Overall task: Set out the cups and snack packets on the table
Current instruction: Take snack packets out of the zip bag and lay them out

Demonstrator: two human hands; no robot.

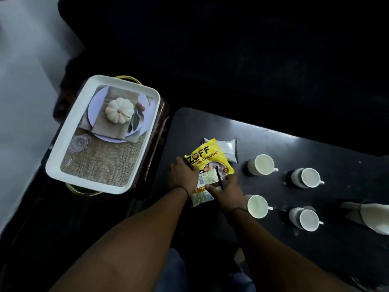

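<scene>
Snack packets lie stacked on the black table [315, 148]: a yellow soya chunks packet [207, 155], a white packet [228, 147] partly under it, and a pale green packet [205, 184] on top nearest me. My left hand [182, 175] rests on the stack's left side, fingers curled over the yellow and green packets. My right hand [228, 191] presses the green packet from the right, thumb on it. Several white cups stand to the right, among them one [262, 165] near the packets, one [257, 206] by my right wrist and one [309, 178] farther right.
A white rectangular tray [63, 144] with a printed pumpkin picture sits on a stand to the left of the table. A pale cloth [366, 216] lies at the table's right edge. The surroundings are dark.
</scene>
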